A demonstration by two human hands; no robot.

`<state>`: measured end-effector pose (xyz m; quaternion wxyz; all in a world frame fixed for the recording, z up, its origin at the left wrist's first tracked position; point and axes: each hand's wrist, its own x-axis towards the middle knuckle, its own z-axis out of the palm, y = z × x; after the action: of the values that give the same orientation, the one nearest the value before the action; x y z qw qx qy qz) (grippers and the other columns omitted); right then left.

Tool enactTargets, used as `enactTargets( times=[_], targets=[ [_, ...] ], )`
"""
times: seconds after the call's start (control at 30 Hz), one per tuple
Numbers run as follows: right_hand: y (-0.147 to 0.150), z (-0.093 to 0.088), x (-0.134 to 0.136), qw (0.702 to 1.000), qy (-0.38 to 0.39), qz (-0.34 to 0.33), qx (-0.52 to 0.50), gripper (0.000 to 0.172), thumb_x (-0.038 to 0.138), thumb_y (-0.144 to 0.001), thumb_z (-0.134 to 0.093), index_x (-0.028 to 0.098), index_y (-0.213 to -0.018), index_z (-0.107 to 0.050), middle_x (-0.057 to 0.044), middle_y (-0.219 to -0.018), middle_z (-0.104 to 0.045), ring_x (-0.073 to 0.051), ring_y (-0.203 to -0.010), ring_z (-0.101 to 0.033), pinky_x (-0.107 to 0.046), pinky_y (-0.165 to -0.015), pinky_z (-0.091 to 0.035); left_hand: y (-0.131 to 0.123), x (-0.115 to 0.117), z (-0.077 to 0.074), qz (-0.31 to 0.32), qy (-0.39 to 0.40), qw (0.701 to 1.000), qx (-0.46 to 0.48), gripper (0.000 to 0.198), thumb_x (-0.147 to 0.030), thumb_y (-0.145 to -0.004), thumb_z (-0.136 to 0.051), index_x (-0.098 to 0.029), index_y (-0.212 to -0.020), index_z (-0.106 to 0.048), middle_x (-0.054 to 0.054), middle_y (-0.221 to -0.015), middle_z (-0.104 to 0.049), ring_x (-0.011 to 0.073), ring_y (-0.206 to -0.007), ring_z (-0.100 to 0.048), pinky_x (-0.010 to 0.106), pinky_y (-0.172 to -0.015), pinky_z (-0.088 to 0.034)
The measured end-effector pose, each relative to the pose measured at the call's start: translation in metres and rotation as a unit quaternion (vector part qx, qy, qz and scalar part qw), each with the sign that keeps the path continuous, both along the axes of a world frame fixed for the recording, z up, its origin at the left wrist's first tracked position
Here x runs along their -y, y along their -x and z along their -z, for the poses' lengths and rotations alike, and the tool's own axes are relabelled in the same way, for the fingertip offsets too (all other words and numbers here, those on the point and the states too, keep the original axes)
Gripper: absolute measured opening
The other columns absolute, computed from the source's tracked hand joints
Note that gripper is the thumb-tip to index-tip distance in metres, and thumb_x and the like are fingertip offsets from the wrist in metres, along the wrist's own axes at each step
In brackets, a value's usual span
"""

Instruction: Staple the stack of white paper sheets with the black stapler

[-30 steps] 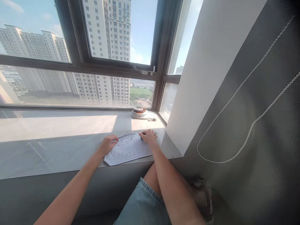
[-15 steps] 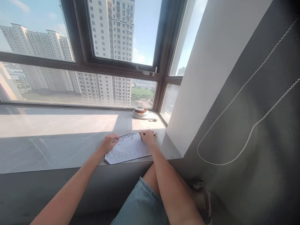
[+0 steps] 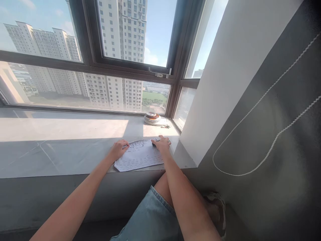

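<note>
White papers (image 3: 140, 159) reach under both hands (image 3: 118, 150).

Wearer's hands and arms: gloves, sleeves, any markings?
Left hand and right hand are ungloved. Left arm and right arm are bare as far as the frame shows: no sleeve, watch, cable or marker visible. Rings: too small to tell. Also worn: light-blue denim shorts.

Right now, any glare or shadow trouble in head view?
Head view: sunlight bleaches the far strip of the pale smooth windowsill; white paper lies mostly shaded, its dark writing illegible; head view's right edge darkens around the white beaded cord.
</note>
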<state>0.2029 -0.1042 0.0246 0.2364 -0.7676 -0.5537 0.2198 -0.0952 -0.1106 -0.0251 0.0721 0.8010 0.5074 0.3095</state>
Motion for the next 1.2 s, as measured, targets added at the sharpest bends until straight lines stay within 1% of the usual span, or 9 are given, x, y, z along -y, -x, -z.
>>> enactTargets(
  times=[0.37, 0.53, 0.63, 0.73, 0.83, 0.93, 1.03, 1.1, 1.2],
  targets=[
    [0.004, 0.004, -0.005, 0.998, -0.042, -0.013, 0.040, 0.061, 0.057, -0.084, -0.072, 0.030, -0.137, -0.061, -0.018, -0.144, -0.043, -0.043, -0.130, -0.039, -0.051, -0.095, -0.045, 0.001, -0.001, 0.002, 0.001, -0.007, 1.000, -0.017, 0.023, -0.034, -0.092, -0.051, -0.023, -0.091, -0.071, 0.010, -0.112, -0.074, 0.0287, -0.106, -0.067, 0.044, -0.098, -0.049],
    [0.008, 0.007, -0.002, 0.996, -0.051, -0.022, 0.066, 0.054, 0.053, -0.086, -0.072, 0.026, -0.132, -0.066, -0.018, -0.145, -0.045, -0.043, -0.134, -0.036, -0.053, -0.101, -0.040, 0.000, 0.000, 0.001, 0.001, -0.019, 1.000, -0.013, 0.022, -0.033, -0.091, -0.052, -0.024, -0.090, -0.072, 0.009, -0.108, -0.075, 0.0279, -0.104, -0.069, 0.042, -0.098, -0.050],
    [0.006, 0.009, 0.000, 0.998, -0.046, -0.010, 0.041, 0.054, 0.062, -0.093, -0.055, 0.024, -0.130, -0.067, -0.017, -0.151, -0.042, -0.044, -0.138, -0.033, -0.060, -0.108, -0.032, -0.001, 0.001, -0.002, -0.001, -0.023, 1.000, -0.013, 0.021, -0.033, -0.091, -0.053, -0.024, -0.089, -0.072, 0.009, -0.107, -0.075, 0.0274, -0.102, -0.069, 0.041, -0.097, -0.050],
    [0.002, 0.009, 0.001, 0.999, -0.046, 0.001, 0.006, 0.065, 0.070, -0.098, -0.035, 0.024, -0.133, -0.064, -0.018, -0.152, -0.040, -0.045, -0.142, -0.028, -0.069, -0.109, -0.025, -0.002, 0.003, -0.005, 0.002, -0.011, 1.000, -0.013, 0.023, -0.035, -0.091, -0.052, -0.023, -0.091, -0.072, 0.009, -0.108, -0.074, 0.0278, -0.102, -0.068, 0.040, -0.092, -0.052],
    [-0.001, 0.007, 0.002, 0.996, -0.070, -0.053, 0.032, 0.058, 0.070, -0.093, -0.051, 0.026, -0.128, -0.065, -0.017, -0.148, -0.045, -0.043, -0.142, -0.029, -0.069, -0.110, -0.024, -0.002, 0.003, -0.007, 0.004, -0.003, 1.000, -0.015, 0.025, -0.037, -0.092, -0.051, -0.023, -0.091, -0.072, 0.010, -0.108, -0.074, 0.0287, -0.102, -0.068, 0.040, -0.091, -0.052],
    [-0.006, 0.005, 0.004, 0.990, -0.071, -0.096, 0.069, 0.039, 0.043, -0.086, -0.073, 0.027, -0.120, -0.066, -0.014, -0.135, -0.057, -0.036, -0.135, -0.041, -0.060, -0.107, -0.035, -0.001, 0.002, -0.006, 0.003, -0.001, 1.000, -0.018, 0.025, -0.037, -0.092, -0.051, -0.023, -0.092, -0.071, 0.010, -0.109, -0.074, 0.0291, -0.104, -0.068, 0.041, -0.094, -0.051],
    [-0.015, 0.003, 0.004, 0.996, -0.054, -0.035, 0.059, 0.025, 0.023, -0.087, -0.070, 0.023, -0.111, -0.068, -0.013, -0.118, -0.066, -0.033, -0.127, -0.050, -0.051, -0.100, -0.042, 0.000, 0.001, -0.004, 0.002, -0.001, 1.000, -0.016, 0.025, -0.036, -0.092, -0.050, -0.022, -0.092, -0.071, 0.010, -0.110, -0.074, 0.0292, -0.106, -0.067, 0.043, -0.097, -0.051],
    [-0.022, 0.001, 0.005, 0.997, -0.056, 0.018, 0.055, 0.017, 0.021, -0.090, -0.066, 0.021, -0.107, -0.067, -0.014, -0.111, -0.068, -0.033, -0.124, -0.052, -0.051, -0.098, -0.043, 0.001, 0.000, -0.002, 0.002, -0.001, 1.000, -0.013, 0.025, -0.036, -0.091, -0.050, -0.022, -0.092, -0.071, 0.010, -0.110, -0.074, 0.0292, -0.106, -0.067, 0.043, -0.098, -0.050],
    [-0.026, -0.002, 0.007, 0.987, -0.125, 0.067, 0.071, 0.015, 0.022, -0.095, -0.060, 0.019, -0.109, -0.064, -0.016, -0.114, -0.066, -0.033, -0.122, -0.052, -0.047, -0.094, -0.044, 0.001, -0.001, -0.002, 0.001, -0.001, 1.000, -0.008, 0.025, -0.036, -0.090, -0.051, -0.023, -0.090, -0.071, 0.010, -0.110, -0.075, 0.0296, -0.106, -0.068, 0.043, -0.098, -0.050]
  ],
)
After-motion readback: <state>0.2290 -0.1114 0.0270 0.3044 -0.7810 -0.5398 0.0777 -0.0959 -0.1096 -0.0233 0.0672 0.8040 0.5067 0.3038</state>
